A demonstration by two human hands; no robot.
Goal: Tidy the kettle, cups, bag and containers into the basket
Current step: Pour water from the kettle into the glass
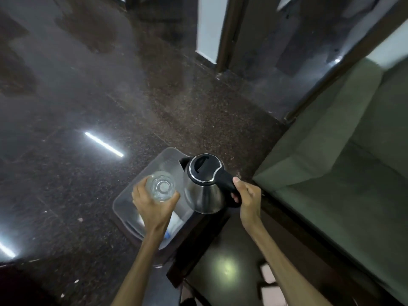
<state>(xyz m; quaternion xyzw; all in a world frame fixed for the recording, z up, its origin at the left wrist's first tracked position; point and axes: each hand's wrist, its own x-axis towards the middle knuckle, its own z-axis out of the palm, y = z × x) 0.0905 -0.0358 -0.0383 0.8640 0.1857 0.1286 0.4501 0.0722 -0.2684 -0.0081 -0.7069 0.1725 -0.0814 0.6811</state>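
A: While both hands are still loaded, how far is this getting?

B: Partway, I'd judge; the translucent plastic basket (123,200) on the floor is already holding some pale containers, blurred; the left hand (154,205) is gripping a clear glass cup (160,185) over it; the right hand (248,198) is clasping the steel kettle (204,188) by its black handle, hanging just beside the cup at the dark worktop (220,263) edge.

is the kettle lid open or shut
Shut. The black lid sits flat within the chrome rim on top of the kettle, which the right hand holds by its handle.
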